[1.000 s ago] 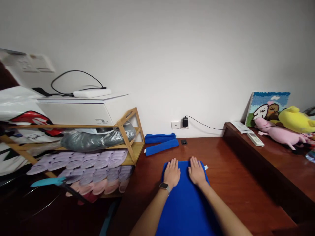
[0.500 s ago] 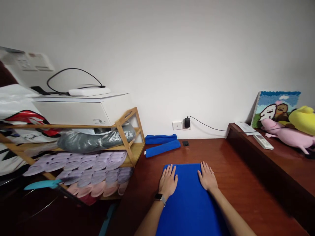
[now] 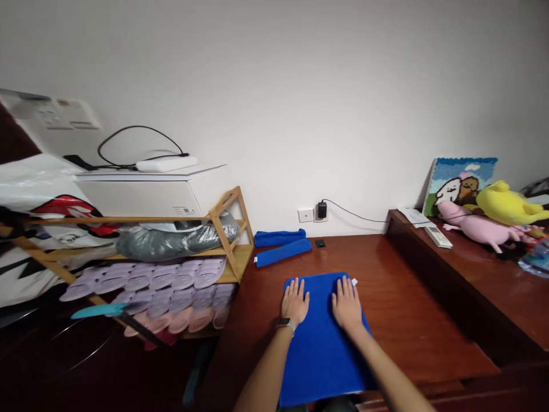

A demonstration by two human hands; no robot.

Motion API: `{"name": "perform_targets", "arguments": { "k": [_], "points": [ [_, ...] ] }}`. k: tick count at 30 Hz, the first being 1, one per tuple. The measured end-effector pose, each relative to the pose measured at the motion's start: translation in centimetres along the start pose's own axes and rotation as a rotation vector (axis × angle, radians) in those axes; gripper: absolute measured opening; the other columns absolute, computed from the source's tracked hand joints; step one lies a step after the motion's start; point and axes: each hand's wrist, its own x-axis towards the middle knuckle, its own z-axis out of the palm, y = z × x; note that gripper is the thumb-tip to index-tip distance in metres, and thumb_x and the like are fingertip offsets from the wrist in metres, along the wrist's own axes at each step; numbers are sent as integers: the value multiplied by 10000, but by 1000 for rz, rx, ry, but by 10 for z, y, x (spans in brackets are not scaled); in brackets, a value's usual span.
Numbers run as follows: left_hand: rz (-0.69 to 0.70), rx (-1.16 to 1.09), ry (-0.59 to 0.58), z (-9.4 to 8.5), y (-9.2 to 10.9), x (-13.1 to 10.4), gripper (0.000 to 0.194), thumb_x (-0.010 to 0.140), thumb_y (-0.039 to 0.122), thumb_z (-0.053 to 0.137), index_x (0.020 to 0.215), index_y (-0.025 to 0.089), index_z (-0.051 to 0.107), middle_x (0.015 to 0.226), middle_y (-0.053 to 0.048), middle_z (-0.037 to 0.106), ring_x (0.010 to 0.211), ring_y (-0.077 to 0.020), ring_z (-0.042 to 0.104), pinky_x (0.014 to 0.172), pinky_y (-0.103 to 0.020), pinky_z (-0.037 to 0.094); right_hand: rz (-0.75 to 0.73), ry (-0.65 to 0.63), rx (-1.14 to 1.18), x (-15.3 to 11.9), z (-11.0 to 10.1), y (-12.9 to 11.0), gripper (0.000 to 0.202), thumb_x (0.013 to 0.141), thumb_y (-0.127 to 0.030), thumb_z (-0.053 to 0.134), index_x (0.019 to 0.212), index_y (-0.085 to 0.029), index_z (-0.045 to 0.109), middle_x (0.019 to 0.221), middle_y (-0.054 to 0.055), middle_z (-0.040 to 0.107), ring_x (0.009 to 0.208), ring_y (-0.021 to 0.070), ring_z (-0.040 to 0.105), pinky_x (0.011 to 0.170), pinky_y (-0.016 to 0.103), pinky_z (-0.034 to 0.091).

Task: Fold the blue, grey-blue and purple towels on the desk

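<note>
I saw the right hand point(image 3: 347, 304) draw back toward the left hand point(image 3: 295, 303) as the blue cloth's point(image 3: 321, 349) near edge entered view.

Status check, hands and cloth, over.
Left hand and right hand palm-down, fingers spread, near far corners. Blue cloth spread flat on wooden desk. Two folded blue cloths beyond, clear of both hands.

Blue cloth point(image 3: 321, 343): patches hidden under left hand point(image 3: 295, 304) and right hand point(image 3: 346, 306)
Yellow plush point(image 3: 506, 203): right edge cuts it
Box print point(image 3: 186, 210): too small to read
Wall panels point(image 3: 79, 116): blurred
</note>
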Motion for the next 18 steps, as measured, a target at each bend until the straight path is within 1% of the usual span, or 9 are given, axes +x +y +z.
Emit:
{"name": "perform_targets", "arguments": {
  "k": [3, 5, 6, 8, 10, 12, 13, 15, 18],
  "points": [
    [-84, -328, 221, -2, -14, -1, 535, 1052, 367, 394, 1470, 187, 675, 1570, -123, 651, 1508, -267, 555, 1311, -493, 388, -37, 21, 97, -64, 26, -14, 706, 1101, -462, 217, 1713, -138, 357, 1793, 88, 243, 1683, 290, 175, 1378, 516, 193],
    [-197, -483, 340, -11, -33, -6, 526, 1055, 360, 344, 1376, 209, 732, 1468, -119, 730, 1413, -257, 646, 1246, -476, 480, -45, 31, 166, -96, 44, 1, 714, 1091, -514, 220, 1711, -197, 381, 1782, 47, 291, 1672, 283, 217, 1373, 516, 239],
    [-237, -514, 375, -18, -45, -12, 540, 1056, 365, 317, 1344, 206, 745, 1426, -127, 754, 1367, -263, 681, 1204, -475, 525, -46, 49, 207, -106, 50, 16, 717, 1086, -541, 219, 1706, -228, 400, 1773, 28, 323, 1664, 278, 248, 1369, 509, 260],
    [-262, -539, 386, -32, -75, -34, 557, 1044, 401, 311, 1276, 184, 769, 1329, -145, 799, 1268, -282, 743, 1116, -476, 597, -19, 102, 298, -115, 57, 58, 730, 1074, -591, 199, 1677, -273, 462, 1739, 10, 407, 1636, 271, 332, 1358, 491, 305],
    [-267, -585, 370, -42, -106, -67, 529, 1004, 462, 383, 1177, 185, 799, 1228, -134, 835, 1186, -303, 780, 1057, -483, 636, 70, 144, 365, -115, 57, 102, 771, 1070, -590, 143, 1622, -235, 547, 1681, 45, 514, 1598, 296, 413, 1341, 513, 343],
    [-259, -570, 370, -46, -129, -103, 498, 970, 498, 445, 1160, 213, 806, 1237, -109, 836, 1201, -319, 772, 1073, -511, 629, 136, 158, 342, -112, 54, 134, 805, 1066, -556, 100, 1572, -186, 603, 1639, 88, 566, 1578, 318, 447, 1325, 505, 373],
    [-235, -535, 367, -47, -134, -119, 484, 968, 497, 460, 1176, 228, 804, 1267, -97, 827, 1233, -317, 757, 1102, -518, 612, 135, 157, 313, -111, 52, 142, 795, 1063, -538, 110, 1553, -178, 623, 1634, 98, 571, 1583, 331, 437, 1328, 513, 363],
    [-155, -413, 346, -49, -130, -142, 451, 985, 464, 464, 1207, 253, 796, 1321, -84, 807, 1288, -302, 726, 1159, -515, 570, 82, 152, 241, -112, 48, 146, 737, 1058, -509, 174, 1522, -196, 654, 1650, 96, 554, 1609, 359, 387, 1342, 561, 308],
    [-46, -194, 292, -56, -105, -149, 418, 1002, 415, 477, 1238, 250, 780, 1350, -101, 781, 1297, -310, 706, 1180, -533, 536, 47, 129, 130, -116, 41, 133, 677, 1061, -483, 239, 1528, -209, 646, 1681, 96, 518, 1628, 379, 341, 1338, 617, 262]
  ]
}}
